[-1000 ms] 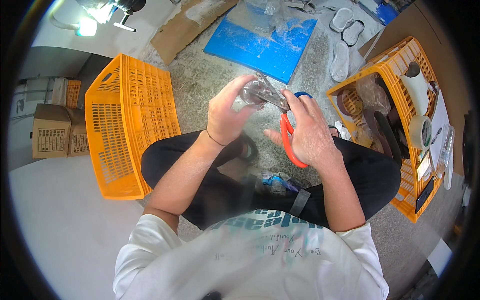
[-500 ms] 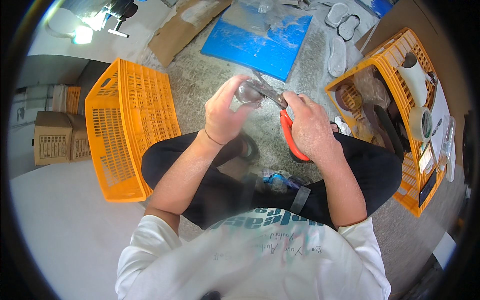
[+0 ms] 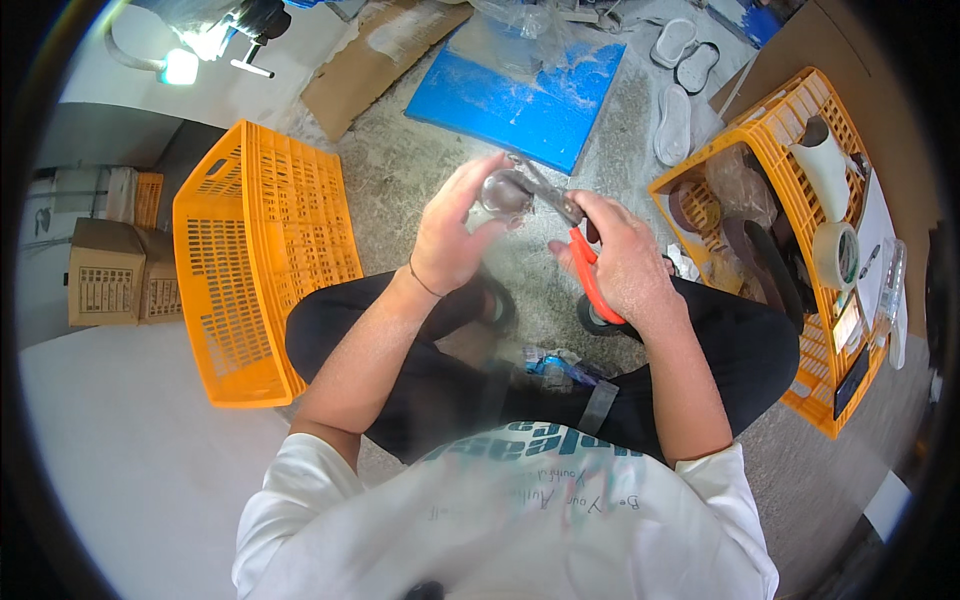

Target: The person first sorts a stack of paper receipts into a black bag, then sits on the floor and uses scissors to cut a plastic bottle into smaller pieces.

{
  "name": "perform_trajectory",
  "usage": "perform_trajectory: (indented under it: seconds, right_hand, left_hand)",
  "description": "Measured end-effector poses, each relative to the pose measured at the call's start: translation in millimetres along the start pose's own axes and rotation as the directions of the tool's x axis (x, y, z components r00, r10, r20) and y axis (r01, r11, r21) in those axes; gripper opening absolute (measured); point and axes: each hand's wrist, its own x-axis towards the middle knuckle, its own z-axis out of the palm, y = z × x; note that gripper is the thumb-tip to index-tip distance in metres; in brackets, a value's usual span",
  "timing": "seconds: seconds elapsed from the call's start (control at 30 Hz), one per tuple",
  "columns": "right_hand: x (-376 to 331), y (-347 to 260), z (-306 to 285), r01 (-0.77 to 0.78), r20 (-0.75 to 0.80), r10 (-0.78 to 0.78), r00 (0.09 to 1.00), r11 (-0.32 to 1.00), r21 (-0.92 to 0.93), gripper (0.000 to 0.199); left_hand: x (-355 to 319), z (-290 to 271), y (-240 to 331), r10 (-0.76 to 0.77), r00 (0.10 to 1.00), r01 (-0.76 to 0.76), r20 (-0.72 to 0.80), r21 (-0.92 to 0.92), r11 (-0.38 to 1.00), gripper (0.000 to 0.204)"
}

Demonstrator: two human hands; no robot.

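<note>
My left hand (image 3: pixel 450 228) is curled around a smooth, rounded grey piece (image 3: pixel 507 192), gripping it between thumb and fingers. Its exact kind cannot be made out. In my right hand (image 3: pixel 632 262) is a pair of scissors (image 3: pixel 593 278) with red handles. Their dark blades reach up and left, lying against the far right side of the grey piece. My right thumb shows to the left of the red handle. Fine pale dust covers both hands and forearms.
Orange plastic crates stand at left (image 3: pixel 260 270) and right (image 3: pixel 752 130). The right one carries a tape roll (image 3: pixel 836 254), a phone (image 3: pixel 851 384) and a plastic bottle (image 3: pixel 893 285). Ahead lie a dusty blue board (image 3: pixel 510 115), cardboard (image 3: pixel 375 70) and shoe soles (image 3: pixel 673 125).
My right hand has shifted slightly and its thumb now shows left of the handle. The scissors' handles have swung a little to the right. My left hand still holds the grey piece.
</note>
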Motion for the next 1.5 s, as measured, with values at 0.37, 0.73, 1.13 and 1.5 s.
perform_trajectory:
  seconds: [0.37,0.73,1.13,1.5]
  right_hand:
    - [-3.8,-9.4,-4.2,0.021,0.027,-0.016,0.999,0.982,-0.185,0.073]
    - [-0.8,-15.3,-8.0,-0.072,0.156,0.093,0.983,0.988,-0.133,0.062]
    - [-1.0,0.1,1.5,0.073,-0.016,-0.077,0.997,0.983,-0.168,0.027]
    - [5.0,4.2,6.2,-0.134,0.051,0.127,0.991,0.978,0.16,0.055]
  left_hand:
    - [0.0,5.1,-2.1,-0.032,0.995,0.03,-0.095,-0.029,0.999,0.06]
    - [-6.3,12.5,-9.6,0.109,0.985,-0.109,-0.135,0.007,0.994,0.057]
    - [-9.2,6.0,-12.4,0.01,1.0,-0.01,-0.009,-0.009,1.0,0.058]
    - [-1.4,-6.3,0.5,-0.144,0.989,0.148,0.035,-0.233,0.961,0.063]
